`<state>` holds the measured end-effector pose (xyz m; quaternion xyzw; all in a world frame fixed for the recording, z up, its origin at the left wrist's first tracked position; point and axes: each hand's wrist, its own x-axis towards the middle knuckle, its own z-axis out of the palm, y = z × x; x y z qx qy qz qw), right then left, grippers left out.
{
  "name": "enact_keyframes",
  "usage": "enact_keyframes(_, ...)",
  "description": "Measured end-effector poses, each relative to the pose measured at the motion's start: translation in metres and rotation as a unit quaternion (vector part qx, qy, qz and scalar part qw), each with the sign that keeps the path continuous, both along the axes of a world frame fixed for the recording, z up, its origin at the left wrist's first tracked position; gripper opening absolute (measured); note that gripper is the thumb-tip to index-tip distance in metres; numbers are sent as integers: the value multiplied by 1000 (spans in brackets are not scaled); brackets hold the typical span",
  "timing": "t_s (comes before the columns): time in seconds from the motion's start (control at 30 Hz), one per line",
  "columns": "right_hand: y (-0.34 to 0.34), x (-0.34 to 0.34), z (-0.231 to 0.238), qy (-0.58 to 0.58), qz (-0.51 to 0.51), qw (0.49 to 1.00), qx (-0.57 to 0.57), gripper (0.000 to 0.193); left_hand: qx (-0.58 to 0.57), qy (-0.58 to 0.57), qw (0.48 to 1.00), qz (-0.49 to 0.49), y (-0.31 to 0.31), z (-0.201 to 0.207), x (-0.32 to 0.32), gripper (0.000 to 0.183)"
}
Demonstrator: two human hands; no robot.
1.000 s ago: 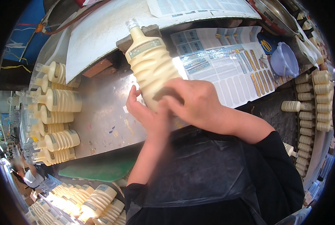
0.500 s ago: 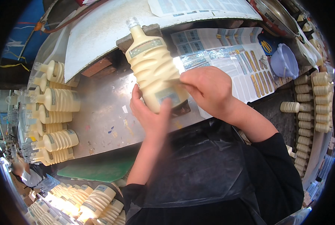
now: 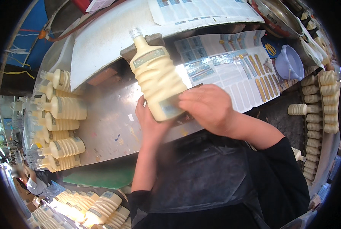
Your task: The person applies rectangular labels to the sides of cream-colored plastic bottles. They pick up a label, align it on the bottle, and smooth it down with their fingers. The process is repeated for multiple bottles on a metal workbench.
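A cream bottle (image 3: pixel 157 80) with wavy ridges and a clear neck lies tilted in front of me, its neck end resting on a dark block (image 3: pixel 154 40). My left hand (image 3: pixel 150 120) is closed around its base from below, the far fingers hidden behind it. A grey-blue label (image 3: pixel 169 107) shows on the lower face, and another band of label sits near the shoulder. My right hand (image 3: pixel 208 108) is closed at that lower label's right side, gripping a thin dark flat strip (image 3: pixel 195 87); most of the strip is covered by the fingers.
Label sheets (image 3: pixel 231 57) lie across the bench to the right, beside a lavender bucket (image 3: pixel 289 63). Cream bottles (image 3: pixel 65 108) are stacked at left, with more (image 3: pixel 101 208) at lower left and rows (image 3: pixel 328 101) at far right. A white board (image 3: pixel 109 34) overhangs the metal bench.
My right hand has moved slightly down and left over the bottle's lower label, and the dark strip now shows above it. My left hand stays at the base. The whole view has shifted a little.
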<state>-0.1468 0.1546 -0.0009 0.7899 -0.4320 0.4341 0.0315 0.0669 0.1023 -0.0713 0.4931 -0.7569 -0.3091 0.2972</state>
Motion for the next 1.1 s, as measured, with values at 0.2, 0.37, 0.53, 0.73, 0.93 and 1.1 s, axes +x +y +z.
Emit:
enact_keyframes(0.2,9,23,5,27,64,998,5,25,-64,10,998,23,-3,-15,5,74)
enact_keyframes(0.37,-3,20,1,-12,4,1000,-15,28,-103,8,994,40,-2,-4,3,77)
enact_keyframes(0.53,15,27,-1,-65,58,994,68,19,-100,25,994,46,-2,-8,8,78)
enact_keyframes(0.73,7,8,-1,-137,-39,988,52,22,-104,76,990,59,3,12,3,69)
enact_keyframes(0.93,15,13,-4,-236,38,955,176,26,-62,173,980,79,7,-4,-5,69)
enact_keyframes(1.1,-2,-2,2,-384,-7,857,344,25,-123,113,986,17,2,0,2,73)
